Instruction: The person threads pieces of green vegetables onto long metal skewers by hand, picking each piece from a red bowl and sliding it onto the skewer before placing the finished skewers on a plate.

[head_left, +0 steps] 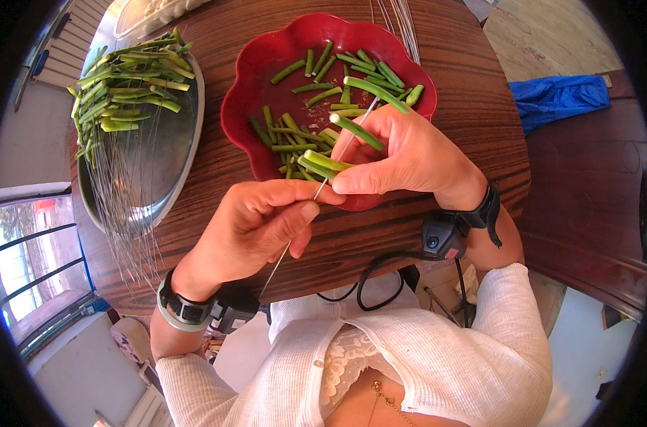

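My left hand (251,229) pinches a thin metal skewer (279,260) between thumb and fingers. The skewer runs up to the right, across my right hand (422,155). Along it sit several cut green stem pieces (358,131), which look like garlic scapes, lying crosswise. My right thumb and fingers close around the lowest pieces, close to the left fingertips. Both hands are over the near side of a red scalloped bowl (239,88). Loose cut stems (307,96) lie inside it, some hidden behind my right hand.
On the left, an oval metal tray (166,171) bears a pile of threaded stems (125,80), their skewers overhanging the wooden table (478,123). More bare skewers (406,29) lie beyond the bowl. A clear plastic container (155,13) stands far left. A black cable (379,261) hangs near my right wrist.
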The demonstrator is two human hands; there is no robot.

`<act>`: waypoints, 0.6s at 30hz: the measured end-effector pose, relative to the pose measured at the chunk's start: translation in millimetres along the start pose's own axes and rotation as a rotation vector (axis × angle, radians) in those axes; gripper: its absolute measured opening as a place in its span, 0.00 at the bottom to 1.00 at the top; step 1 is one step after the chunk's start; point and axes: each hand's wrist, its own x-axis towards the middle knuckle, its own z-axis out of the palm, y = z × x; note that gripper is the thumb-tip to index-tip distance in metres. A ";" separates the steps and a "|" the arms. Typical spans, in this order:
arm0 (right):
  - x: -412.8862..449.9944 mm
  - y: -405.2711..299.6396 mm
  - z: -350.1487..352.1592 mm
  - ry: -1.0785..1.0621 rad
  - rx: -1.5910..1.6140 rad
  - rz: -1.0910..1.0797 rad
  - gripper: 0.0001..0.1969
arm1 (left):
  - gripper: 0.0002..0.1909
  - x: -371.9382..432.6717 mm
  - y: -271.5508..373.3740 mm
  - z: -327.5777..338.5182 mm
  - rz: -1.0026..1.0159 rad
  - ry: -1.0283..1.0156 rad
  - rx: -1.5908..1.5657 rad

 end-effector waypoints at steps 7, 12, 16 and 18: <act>-0.4 -9.1 0.9 -0.081 -0.125 0.059 0.09 | 0.11 -1.4 -4.0 -1.2 -0.032 -0.030 -0.010; 4.4 7.0 3.8 -0.015 0.029 -0.079 0.11 | 0.09 -0.2 7.8 -5.4 -0.134 -0.062 -0.042; 3.0 4.7 0.4 0.000 -0.054 -0.126 0.12 | 0.10 -0.6 1.6 -1.1 -0.099 -0.058 -0.039; 1.6 2.4 1.1 -0.030 -0.085 -0.080 0.12 | 0.11 -1.3 -1.2 0.3 -0.055 -0.051 -0.008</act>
